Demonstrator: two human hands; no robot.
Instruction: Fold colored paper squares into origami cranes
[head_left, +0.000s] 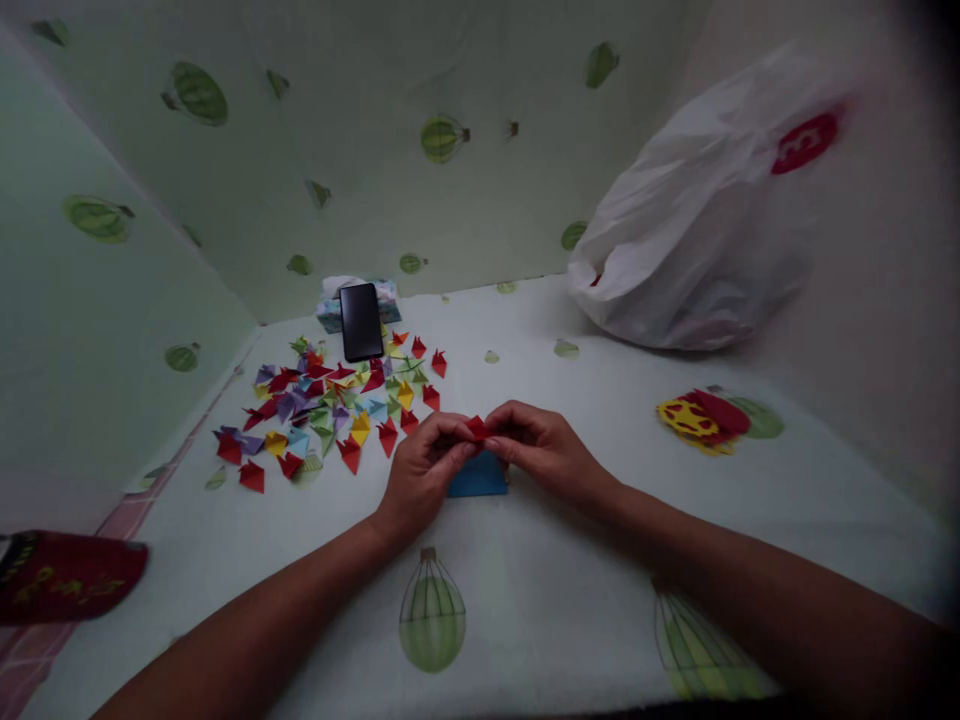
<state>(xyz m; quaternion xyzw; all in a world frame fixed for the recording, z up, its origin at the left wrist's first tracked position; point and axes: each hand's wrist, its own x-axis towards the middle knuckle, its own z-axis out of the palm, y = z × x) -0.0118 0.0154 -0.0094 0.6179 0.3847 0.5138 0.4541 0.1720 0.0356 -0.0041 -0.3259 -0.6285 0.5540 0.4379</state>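
Observation:
My left hand (424,468) and my right hand (541,445) meet over the middle of the surface, both pinching a small folded red paper piece (476,428) between their fingertips. Just below them a blue paper sheet (478,478) lies flat on the balloon-patterned cloth (525,600). To the left of my hands spreads a pile of folded paper triangles (330,410) in red, purple, yellow, blue and green.
A black phone (361,320) leans on a tissue box (386,295) at the back. A white plastic bag (697,230) sits at the back right. A red and yellow paper stack (705,418) lies at right. A dark red object (64,575) rests at the left edge.

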